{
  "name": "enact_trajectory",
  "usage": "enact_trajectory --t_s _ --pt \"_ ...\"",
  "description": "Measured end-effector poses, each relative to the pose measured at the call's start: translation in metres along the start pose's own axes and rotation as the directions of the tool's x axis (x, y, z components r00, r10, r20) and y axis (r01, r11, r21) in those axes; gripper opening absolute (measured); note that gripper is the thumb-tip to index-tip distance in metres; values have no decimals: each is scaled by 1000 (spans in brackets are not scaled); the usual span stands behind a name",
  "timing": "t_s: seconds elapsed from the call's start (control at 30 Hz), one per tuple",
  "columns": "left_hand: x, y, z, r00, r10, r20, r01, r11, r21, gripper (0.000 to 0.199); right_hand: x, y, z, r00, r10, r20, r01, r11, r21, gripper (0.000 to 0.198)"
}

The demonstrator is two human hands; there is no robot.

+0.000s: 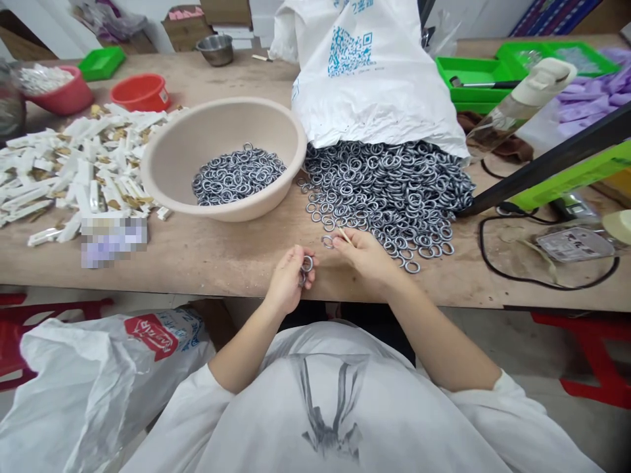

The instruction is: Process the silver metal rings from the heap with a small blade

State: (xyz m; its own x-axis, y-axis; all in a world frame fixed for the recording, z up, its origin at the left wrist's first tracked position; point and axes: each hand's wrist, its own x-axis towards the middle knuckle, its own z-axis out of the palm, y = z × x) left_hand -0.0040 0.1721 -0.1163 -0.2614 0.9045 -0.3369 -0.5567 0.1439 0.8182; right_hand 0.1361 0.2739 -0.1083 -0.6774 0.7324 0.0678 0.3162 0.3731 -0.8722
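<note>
My left hand (286,281) is closed around a couple of grey metal rings (308,263), just above the table's front edge. To its right, my right hand (365,256) pinches a thin pale wooden stick (344,236). A single ring (327,242) shows at the right fingertips; whether they grip it or it lies on the table, I cannot tell. Beyond that hand a large heap of the same rings (389,190) spills from a white sack (365,85). A beige plastic basin (167,161) with many rings inside stands behind my left hand.
White strip-like pieces (93,157) are piled at the left, near a red bowl (140,92). Green trays (473,72) and a clear bottle (517,105) stand at the back right. A black post (547,151) slants over the right side, beside a looped black cable (486,253).
</note>
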Motion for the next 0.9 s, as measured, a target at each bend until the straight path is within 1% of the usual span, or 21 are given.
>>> enact_trajectory --t_s 0.03,0.07,0.1,0.13,0.2,0.23,0.3,0.37,0.43,0.47,0.53,0.6,0.7,0.77,0.83,0.9 --pt "0 -3 5 999 38 29 -39 999 36 68 -8 -4 6 999 -26 33 13 938 346 31" --pt "0 -6 10 995 77 61 -81 995 66 65 -15 -8 12 999 -23 32 1 839 544 41" --pt "0 -9 15 990 113 88 -121 989 83 61 -22 -12 17 1000 16 -1 -12 772 635 46" --pt "-1 -12 19 983 142 115 -153 984 87 59 -27 -15 21 999 36 -41 0 743 670 48" --pt "-3 -15 25 970 170 171 -184 980 71 57 -31 -18 23 988 46 -145 59 762 645 47" --pt "-3 -15 26 965 165 205 -181 981 62 57 -32 -18 20 985 24 -170 87 782 617 46" --pt "-5 -14 26 956 120 268 -138 989 51 56 -30 -15 12 982 -32 -186 133 817 561 46" --pt "-7 -12 25 951 78 298 -90 996 26 56 -31 -13 2 980 -85 -180 160 874 458 47" --pt "-8 -10 25 955 51 293 -46 999 -21 55 -35 -12 -5 971 -163 -172 207 939 274 51" --pt "-9 -9 25 960 36 279 -24 999 -46 56 -38 -13 -6 964 -212 -158 239 956 173 53" --pt "-11 -7 26 969 1 246 20 996 -84 57 -45 -17 -5 946 -300 -122 304 952 20 57" --pt "-11 -6 27 975 -16 222 42 993 -109 58 -50 -21 -1 934 -338 -119 335 941 -49 59" --pt "-10 -6 28 976 -19 219 46 992 -120 58 -53 -24 4 932 -341 -120 334 939 -76 60" --pt "-12 -8 29 974 -28 224 54 992 -111 58 -51 -21 4 934 -337 -117 330 941 -78 60" --pt "-17 -10 29 957 -23 289 44 997 -65 57 -45 -12 0 943 -285 -169 278 958 -66 62" --pt "-24 -8 29 915 -20 403 20 1000 5 56 -36 1 -6 939 -184 -289 185 982 -23 64"
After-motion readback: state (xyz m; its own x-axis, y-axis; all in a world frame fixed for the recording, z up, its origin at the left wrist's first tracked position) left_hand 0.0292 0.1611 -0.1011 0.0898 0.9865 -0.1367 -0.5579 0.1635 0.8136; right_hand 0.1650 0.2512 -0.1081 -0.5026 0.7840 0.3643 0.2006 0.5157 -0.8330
